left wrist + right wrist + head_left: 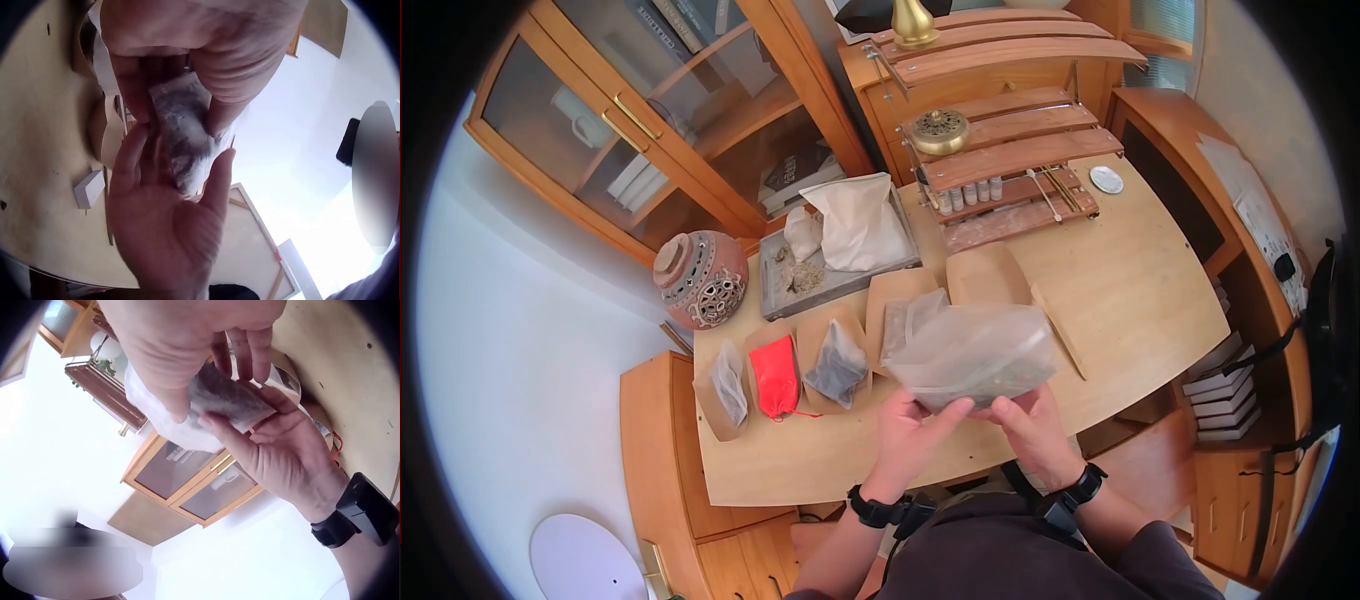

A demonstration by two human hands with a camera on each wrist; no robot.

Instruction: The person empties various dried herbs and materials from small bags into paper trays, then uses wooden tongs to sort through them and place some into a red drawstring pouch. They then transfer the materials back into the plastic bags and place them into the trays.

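A translucent plastic bag (975, 345) with dark contents gathered at its lower end is held up in front of the body, over the table's near edge. My left hand (912, 435) pinches its lower left corner, thumb on the near face and fingers behind. On the other corner my right hand (1035, 428) grips with the thumb in front. In the left wrist view the dark contents of the bag (187, 134) show between both hands. Seen from the right wrist, my left hand (284, 450) supports the bag's narrow end. Behind the bag, a kraft paper tray (985, 275) is partly covered.
More paper trays stand in a row, with a red drawstring pouch (776, 375), a dark-filled bag (837, 365) and a pale bag (728, 385). Behind are a grey tray (775, 300) with a cloth bag (860, 225), a clay pot (702, 280) and a wooden rack (1020, 120).
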